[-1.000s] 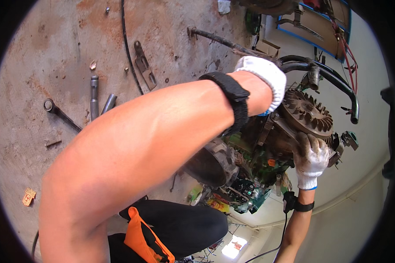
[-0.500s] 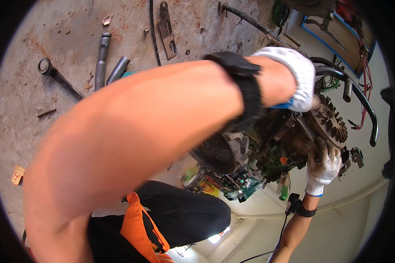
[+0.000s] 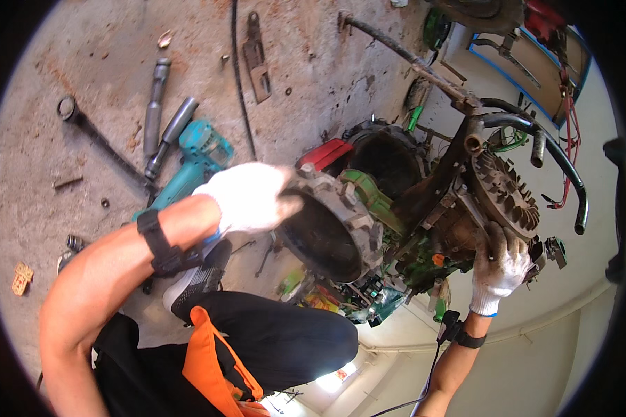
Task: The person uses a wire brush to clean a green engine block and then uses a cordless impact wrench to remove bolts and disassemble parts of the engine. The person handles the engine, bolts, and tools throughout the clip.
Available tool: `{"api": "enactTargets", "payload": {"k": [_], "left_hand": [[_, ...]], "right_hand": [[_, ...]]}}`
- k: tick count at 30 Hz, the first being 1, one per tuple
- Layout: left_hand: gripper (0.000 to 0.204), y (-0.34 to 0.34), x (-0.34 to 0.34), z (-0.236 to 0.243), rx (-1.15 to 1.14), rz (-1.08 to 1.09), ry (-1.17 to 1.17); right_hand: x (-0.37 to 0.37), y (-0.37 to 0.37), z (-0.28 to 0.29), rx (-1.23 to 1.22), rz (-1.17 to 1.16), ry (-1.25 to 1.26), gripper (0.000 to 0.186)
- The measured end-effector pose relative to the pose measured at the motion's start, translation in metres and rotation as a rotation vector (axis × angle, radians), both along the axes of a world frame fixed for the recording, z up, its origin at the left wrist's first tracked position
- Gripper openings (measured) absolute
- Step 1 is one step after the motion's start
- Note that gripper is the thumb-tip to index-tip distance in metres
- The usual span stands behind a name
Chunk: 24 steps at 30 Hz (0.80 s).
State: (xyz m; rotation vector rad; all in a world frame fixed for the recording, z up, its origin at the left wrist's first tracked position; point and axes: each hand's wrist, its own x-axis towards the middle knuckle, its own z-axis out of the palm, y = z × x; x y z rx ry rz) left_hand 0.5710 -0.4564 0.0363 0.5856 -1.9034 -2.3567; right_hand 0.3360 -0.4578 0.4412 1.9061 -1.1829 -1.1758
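My left hand [image 3: 250,198], in a white work glove and blurred by motion, is beside the teal power tool [image 3: 205,149] on the ground. Its fingers point right and look apart, with nothing seen in them. Just past the fingertips sits a round, dark-mouthed metal housing [image 3: 323,236]. My right hand [image 3: 499,267], in a soiled white glove, curls its fingers at the lower rim of a rusty finned flywheel [image 3: 511,194]. That flywheel is on a greasy engine [image 3: 452,219]. A flat metal bar [image 3: 474,208] lies along the flywheel, close to the right fingers; whether they touch it is hidden.
A dark long-handled ring wrench [image 3: 104,139], metal sockets [image 3: 158,104], a slotted plate [image 3: 257,66] and a black cable [image 3: 238,76] lie on the concrete. Bent metal handlebars [image 3: 560,146] stick out above the engine. A green casing [image 3: 372,198] and a red part [image 3: 325,154] stand behind the housing.
My left hand has left the flywheel and swung left and down toward the power tool, which its arm covered before. My right hand stays at the flywheel rim.
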Motion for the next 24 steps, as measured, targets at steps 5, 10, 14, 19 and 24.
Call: {"api": "enactTargets", "payload": {"k": [5,10,14,19,24], "left_hand": [[0.055,0.026,0.0,-0.019,0.005,-0.054,-0.031],[0.052,0.027,0.002,-0.03,-0.053,-0.079,-0.086],[0.049,0.023,0.011,-0.026,-0.034,-0.135,-0.107],[0.046,0.024,0.054,-0.007,-0.126,0.039,-0.093],[0.048,0.014,0.134,-0.012,-0.153,0.361,-0.238]], "right_hand": [[-0.002,0.001,0.001,-0.007,-0.023,-0.029,0.03],[-0.004,0.002,0.001,-0.033,-0.032,-0.011,0.032],[-0.005,0.001,0.002,0.01,0.015,-0.023,0.034],[-0.008,0.002,0.004,0.02,-0.016,0.023,0.032],[-0.014,0.009,0.01,0.025,0.039,0.08,0.03]]}}
